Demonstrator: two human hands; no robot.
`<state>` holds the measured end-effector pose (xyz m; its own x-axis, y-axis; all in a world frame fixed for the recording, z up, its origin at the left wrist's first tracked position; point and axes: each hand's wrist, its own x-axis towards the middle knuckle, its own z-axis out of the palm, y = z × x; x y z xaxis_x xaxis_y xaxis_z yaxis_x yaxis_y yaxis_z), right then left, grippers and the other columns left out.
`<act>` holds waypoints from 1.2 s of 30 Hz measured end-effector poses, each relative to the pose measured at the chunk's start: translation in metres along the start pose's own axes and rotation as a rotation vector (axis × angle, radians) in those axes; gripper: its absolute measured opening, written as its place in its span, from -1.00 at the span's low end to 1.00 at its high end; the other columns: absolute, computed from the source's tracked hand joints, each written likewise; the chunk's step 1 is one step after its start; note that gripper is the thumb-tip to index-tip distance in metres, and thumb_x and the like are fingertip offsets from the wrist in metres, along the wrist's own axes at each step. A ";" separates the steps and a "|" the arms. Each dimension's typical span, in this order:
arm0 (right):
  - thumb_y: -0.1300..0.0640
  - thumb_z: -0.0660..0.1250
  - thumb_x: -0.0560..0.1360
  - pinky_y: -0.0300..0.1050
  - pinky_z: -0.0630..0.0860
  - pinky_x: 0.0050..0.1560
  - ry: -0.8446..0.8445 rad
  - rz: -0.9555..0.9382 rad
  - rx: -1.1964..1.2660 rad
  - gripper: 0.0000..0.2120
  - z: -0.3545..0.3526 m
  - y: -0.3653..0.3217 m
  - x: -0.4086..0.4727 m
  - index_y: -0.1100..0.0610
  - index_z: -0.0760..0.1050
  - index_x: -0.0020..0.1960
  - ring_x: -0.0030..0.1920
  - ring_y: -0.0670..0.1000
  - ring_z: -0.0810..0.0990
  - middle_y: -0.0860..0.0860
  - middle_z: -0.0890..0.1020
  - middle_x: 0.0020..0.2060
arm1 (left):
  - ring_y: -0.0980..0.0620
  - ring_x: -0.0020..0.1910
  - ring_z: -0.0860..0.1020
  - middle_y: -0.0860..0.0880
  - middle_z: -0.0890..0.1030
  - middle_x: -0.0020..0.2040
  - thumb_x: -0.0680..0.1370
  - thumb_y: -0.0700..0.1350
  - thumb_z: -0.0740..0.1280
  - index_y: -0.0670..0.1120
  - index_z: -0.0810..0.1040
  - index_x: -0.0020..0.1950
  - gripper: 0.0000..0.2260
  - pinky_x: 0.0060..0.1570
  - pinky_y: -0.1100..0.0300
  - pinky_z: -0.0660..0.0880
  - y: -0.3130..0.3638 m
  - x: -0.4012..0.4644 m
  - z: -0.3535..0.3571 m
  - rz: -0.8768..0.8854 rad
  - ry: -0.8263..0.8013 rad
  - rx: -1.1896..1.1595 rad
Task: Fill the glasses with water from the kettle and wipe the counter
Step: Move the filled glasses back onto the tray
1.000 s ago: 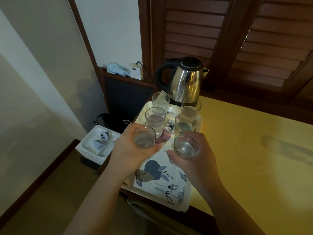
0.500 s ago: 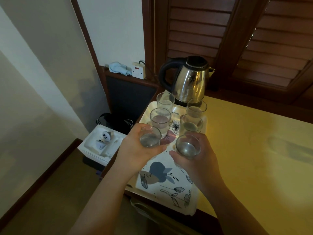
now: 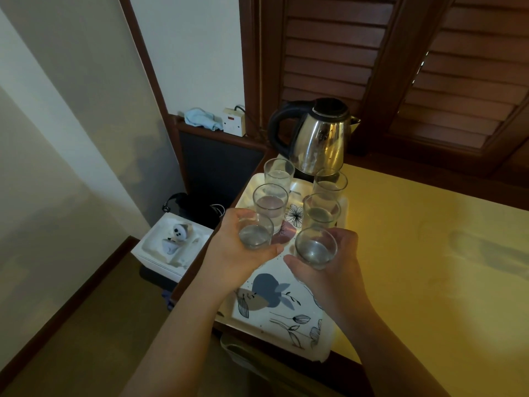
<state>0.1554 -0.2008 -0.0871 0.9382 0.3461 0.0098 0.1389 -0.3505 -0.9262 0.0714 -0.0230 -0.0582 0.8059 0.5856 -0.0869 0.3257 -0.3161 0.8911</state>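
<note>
Counter [image 3: 429,253] carries tray [image 3: 286,319]; kettle [image 3: 320,136] stands beyond it, well past both hands. Four glasses [image 3: 270,207] on tray (all holding water). Left hand [image 3: 237,253] grips one glass [image 3: 255,234], right hand [image 3: 337,270] another [image 3: 315,247].

The room around me is dim and warm-toned. A soft glow lies on the yellow counter [image 3: 429,253] at three o'clock, with a blurred shadow across it. Glare streaks the steel kettle [image 3: 320,138] at twelve o'clock. Walls bend near the frame edges, and my forearms at six o'clock look soft.
</note>
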 end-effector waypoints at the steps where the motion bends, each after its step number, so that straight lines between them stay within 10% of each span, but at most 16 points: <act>1: 0.05 0.76 0.31 -0.41 0.55 -0.21 -0.004 0.004 0.003 -0.18 -0.001 -0.001 -0.001 0.01 0.29 0.34 -0.06 -0.27 0.65 -0.20 0.57 0.06 | 0.24 0.18 0.54 0.19 0.55 0.21 0.33 0.10 0.71 0.16 0.36 0.36 -0.26 -0.06 0.37 0.43 -0.001 -0.001 0.001 -0.005 0.010 -0.025; 8: -0.05 0.78 0.25 -0.50 0.51 -0.09 -0.064 -0.047 0.018 -0.09 -0.018 -0.006 -0.007 0.00 0.27 0.36 0.03 -0.43 0.57 -0.20 0.56 0.13 | 0.25 0.19 0.56 0.16 0.53 0.26 0.30 -0.03 0.74 0.11 0.25 0.49 -0.08 -0.08 0.47 0.44 0.003 -0.010 0.003 -0.017 0.103 -0.139; 15: -0.62 0.39 0.32 -0.16 0.51 0.34 0.074 -0.220 0.182 -0.22 -0.054 -0.006 -0.014 -0.17 0.30 0.32 0.32 -0.23 0.53 -0.34 0.50 0.23 | 0.30 0.38 0.42 0.11 0.45 0.37 0.39 0.43 0.51 0.03 0.37 0.45 -0.21 0.24 0.38 0.37 0.039 -0.048 0.007 0.246 0.457 -0.054; 24: -0.22 0.40 0.55 -0.13 0.49 0.39 0.362 -0.401 0.154 -0.64 -0.175 -0.004 -0.027 -0.25 0.40 0.29 0.41 -0.08 0.55 -0.17 0.56 0.33 | -0.06 0.28 0.61 -0.05 0.60 0.22 0.57 0.17 0.48 -0.14 0.53 0.31 -0.51 0.23 0.07 0.56 0.145 -0.091 0.120 0.673 0.334 -0.075; 36: 0.18 0.55 0.53 0.27 0.57 0.27 0.824 -0.390 -0.159 -0.65 -0.406 0.110 -0.029 0.14 0.53 0.25 0.35 0.13 0.56 -0.09 0.51 0.31 | 0.32 0.33 0.50 0.38 0.53 0.27 0.53 0.33 0.44 0.24 0.44 0.36 -0.54 0.31 0.36 0.44 0.228 -0.113 0.343 0.498 -0.057 -0.051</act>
<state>0.2724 -0.6030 -0.0366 0.7362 -0.2425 0.6319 0.4774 -0.4757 -0.7388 0.2241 -0.4171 0.0021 0.8835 0.3312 0.3313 -0.1282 -0.5092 0.8510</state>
